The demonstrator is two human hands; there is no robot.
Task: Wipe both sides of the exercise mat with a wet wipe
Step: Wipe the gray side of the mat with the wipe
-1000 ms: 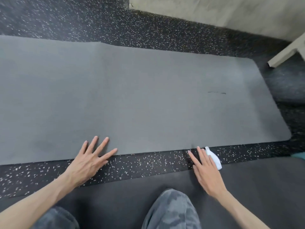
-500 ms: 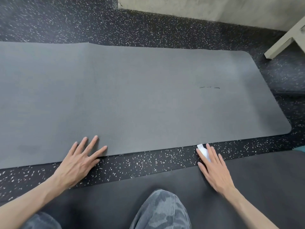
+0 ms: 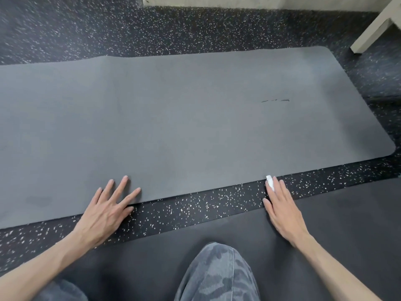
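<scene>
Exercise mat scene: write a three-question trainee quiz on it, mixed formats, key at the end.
1. True or false: the left hand lies with its fingers spread on the grey exercise mat.
2. Where is the wet wipe? A) in the middle of the mat B) under the right hand's fingers, at the mat's near edge C) on the knee
3. Fill in: a short dark mark shows on the mat's ____ half.

Key: 1 true; 2 B; 3 right.
</scene>
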